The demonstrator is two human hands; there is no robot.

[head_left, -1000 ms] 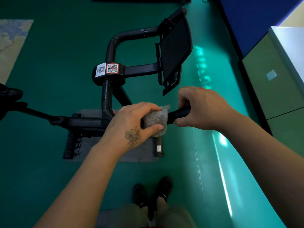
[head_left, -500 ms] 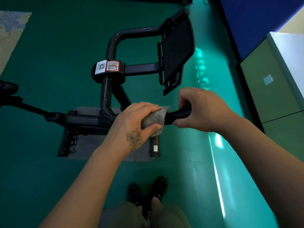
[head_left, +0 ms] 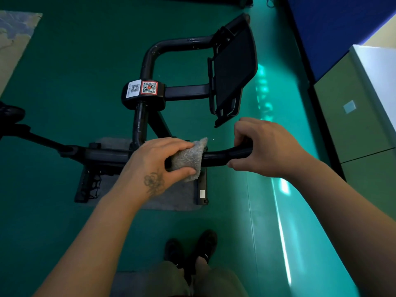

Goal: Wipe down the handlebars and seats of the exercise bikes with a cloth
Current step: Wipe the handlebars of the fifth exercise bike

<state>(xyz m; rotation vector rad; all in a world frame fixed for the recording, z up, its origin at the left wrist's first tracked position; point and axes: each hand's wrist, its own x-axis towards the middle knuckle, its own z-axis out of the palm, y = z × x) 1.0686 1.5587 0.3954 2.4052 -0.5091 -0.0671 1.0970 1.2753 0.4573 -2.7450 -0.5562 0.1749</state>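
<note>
Wrapped tight around the handlebar [head_left: 222,155], the cloth [head_left: 188,159] is squeezed by the left hand [head_left: 154,166] so it can rub. Its end is gripped by the right hand [head_left: 267,146], likely for steadiness.

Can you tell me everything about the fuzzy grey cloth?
The cloth is small, grey and fuzzy, like towelling. It is folded over the near black handlebar of the exercise bike, wrapped around the tube. The left hand grips it, fingers over the top and thumb beneath, pressing it onto the bar. One corner sticks up past the fingertips and another edge hangs below the thumb. The right hand holds the bare bar beside it, not touching the cloth.
</note>
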